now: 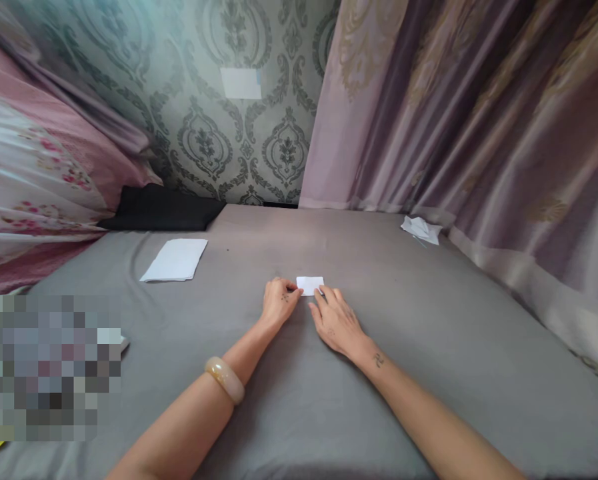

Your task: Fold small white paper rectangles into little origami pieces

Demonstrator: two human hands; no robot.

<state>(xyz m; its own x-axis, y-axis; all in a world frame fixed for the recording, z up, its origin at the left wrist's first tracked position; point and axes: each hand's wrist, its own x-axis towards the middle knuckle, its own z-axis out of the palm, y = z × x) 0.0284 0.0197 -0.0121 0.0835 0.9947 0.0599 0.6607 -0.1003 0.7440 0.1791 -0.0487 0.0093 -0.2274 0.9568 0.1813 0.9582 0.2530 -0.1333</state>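
On the gray sheet [429, 373], one small white paper slip [309, 285] lies between two hands: left hand [280, 301], fingers together, touching its left edge; right hand [336, 321], fingers slightly spread, at its lower corner. Beyond: one white paper stack [175, 260], one crumpled white paper [421, 230].

Left forearm [191, 417] bears one thick, translucent cream bangle [224, 380]. Small dark tattoos noted on the right wrist [378, 360] and left hand [279, 301].

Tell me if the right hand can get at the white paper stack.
Likely yes, though the left hand and white card lie between the right hand and the white paper stack, so it must cross over.
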